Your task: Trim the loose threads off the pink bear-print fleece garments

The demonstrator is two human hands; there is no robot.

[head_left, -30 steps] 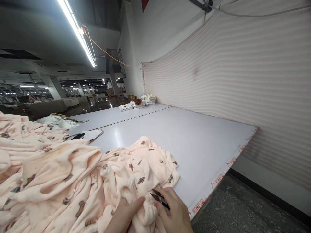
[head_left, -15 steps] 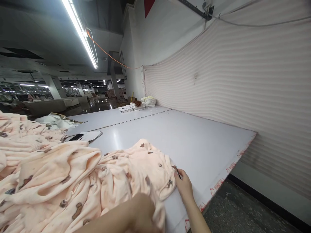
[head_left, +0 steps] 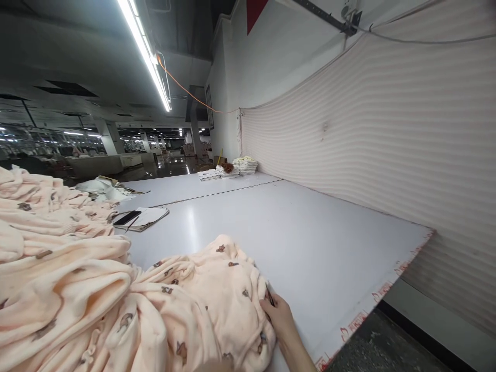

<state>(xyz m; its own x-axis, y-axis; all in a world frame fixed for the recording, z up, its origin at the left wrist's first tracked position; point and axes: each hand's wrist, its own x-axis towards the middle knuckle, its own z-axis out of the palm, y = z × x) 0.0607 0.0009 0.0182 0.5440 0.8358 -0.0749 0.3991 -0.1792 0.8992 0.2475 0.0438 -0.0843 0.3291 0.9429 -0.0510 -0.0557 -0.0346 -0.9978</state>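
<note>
Right hand [head_left: 279, 316] is at the right edge of the cloth [head_left: 228, 292], fingers curled around what look like dark snips [head_left: 270, 298], mostly hidden in the grip. Fingertips seem to touch the cloth too, but can't tell if they're pinching it. Left hand [head_left: 213, 366] is just a blurry bit at the near edge, so no clue what it's holding.

Step-wise, I'd call this working along the edge of the cloth with the tool kept in the palm. Next move, imo, calls for a sure hold on that edge and the blade tips kept clear of the plush.

Cloth is pale peach, soft and fluffy looking, with little brown and grey prints dotted about. It's bunched on the near left of the table [head_left: 318, 248], flatter toward the right hand, and runs into a bigger rumpled heap [head_left: 65, 279] on the left.
</note>
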